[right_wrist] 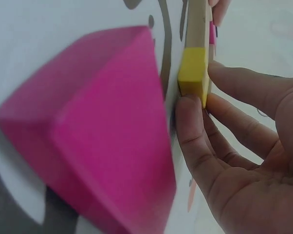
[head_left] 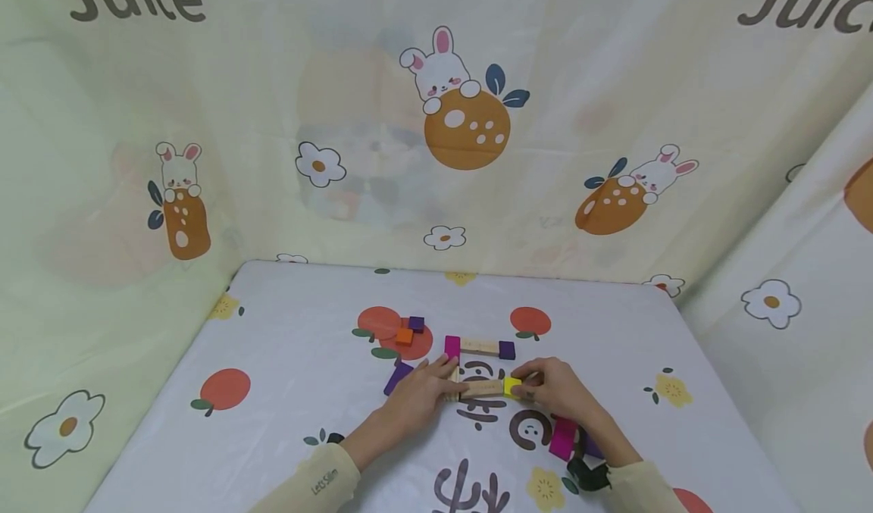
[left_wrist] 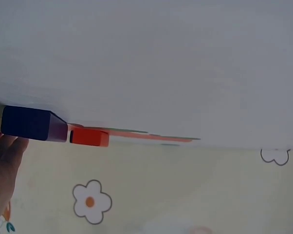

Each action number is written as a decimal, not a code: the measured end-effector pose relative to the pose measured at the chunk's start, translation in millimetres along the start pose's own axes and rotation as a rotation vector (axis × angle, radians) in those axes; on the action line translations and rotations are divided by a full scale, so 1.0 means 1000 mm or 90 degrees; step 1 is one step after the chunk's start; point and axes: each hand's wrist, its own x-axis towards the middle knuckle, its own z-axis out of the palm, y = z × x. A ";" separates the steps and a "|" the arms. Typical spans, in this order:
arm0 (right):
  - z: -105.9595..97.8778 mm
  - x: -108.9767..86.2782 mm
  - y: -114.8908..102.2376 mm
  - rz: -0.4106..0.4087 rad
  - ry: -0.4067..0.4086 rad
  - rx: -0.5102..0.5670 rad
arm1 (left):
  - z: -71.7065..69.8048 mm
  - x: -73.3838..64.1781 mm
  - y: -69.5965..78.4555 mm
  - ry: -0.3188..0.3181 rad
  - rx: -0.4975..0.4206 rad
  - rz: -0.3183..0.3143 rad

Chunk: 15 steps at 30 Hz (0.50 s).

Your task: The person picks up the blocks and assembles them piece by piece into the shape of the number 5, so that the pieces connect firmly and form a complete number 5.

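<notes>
I have the right hand point(head_left: 554, 389) pinching a yellow block point(right_wrist: 192, 66) against the end of a wooden plank point(head_left: 483, 389) that spans between both hands. The left hand point(head_left: 417, 398) rests unclenched, fingers extended, touching the plank's other end, with a magenta block point(head_left: 452, 345) at its fingertips and, from where I watch, a purple block point(head_left: 397, 380) just outside it.
</notes>
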 end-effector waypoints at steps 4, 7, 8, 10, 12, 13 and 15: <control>-0.009 -0.004 0.001 0.007 0.006 0.007 | 0.000 0.000 -0.001 0.003 -0.004 0.003; -0.018 -0.011 0.004 0.012 0.013 0.005 | 0.000 0.000 0.000 0.001 -0.003 0.003; -0.021 -0.014 0.006 0.014 0.014 0.001 | 0.000 0.000 0.000 -0.001 -0.003 0.001; -0.028 -0.020 0.009 0.016 0.015 -0.006 | -0.001 0.000 0.000 -0.006 -0.002 -0.003; -0.035 -0.027 0.013 0.021 0.020 -0.010 | 0.000 0.000 0.001 -0.006 0.002 -0.005; -0.038 -0.030 0.016 0.027 0.022 -0.013 | 0.000 0.000 0.001 -0.006 0.002 -0.007; -0.044 -0.038 0.021 0.037 0.028 -0.017 | 0.000 -0.001 0.001 -0.005 0.000 -0.008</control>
